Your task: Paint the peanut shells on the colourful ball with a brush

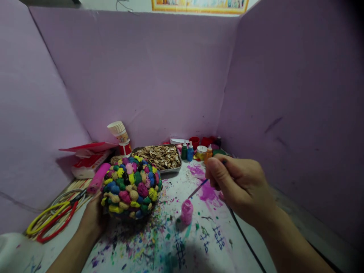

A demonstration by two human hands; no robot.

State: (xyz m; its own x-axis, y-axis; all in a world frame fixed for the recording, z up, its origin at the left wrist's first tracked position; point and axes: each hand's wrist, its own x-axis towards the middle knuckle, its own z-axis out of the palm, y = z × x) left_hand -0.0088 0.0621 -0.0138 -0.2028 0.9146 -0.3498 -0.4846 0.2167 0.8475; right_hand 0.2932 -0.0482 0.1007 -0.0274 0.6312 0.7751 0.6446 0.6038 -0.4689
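My left hand (93, 214) grips the left side of a round ball (133, 185) covered with shells that look like peanut shells, many painted yellow, blue, green, pink and black, some bare tan. Its fingers are mostly hidden behind the ball. My right hand (237, 182) is closed around a thin paintbrush (202, 184) with a blue handle. The brush tip points down at the mouth of a small pink paint bottle (187, 212), which stands upright and uncapped on the paint-stained table (167, 235). Whether the tip touches the bottle I cannot tell.
Behind the ball lies a metal tray (170, 170) of shells. Small paint bottles (187, 151) stand at the back, beside a white-lidded jar (201, 151). At left are stacked paper cups (119, 132), a tissue pack (88, 165), a pink tube (99, 178) and scissors (58, 220). A black cable (246, 240) runs at right.
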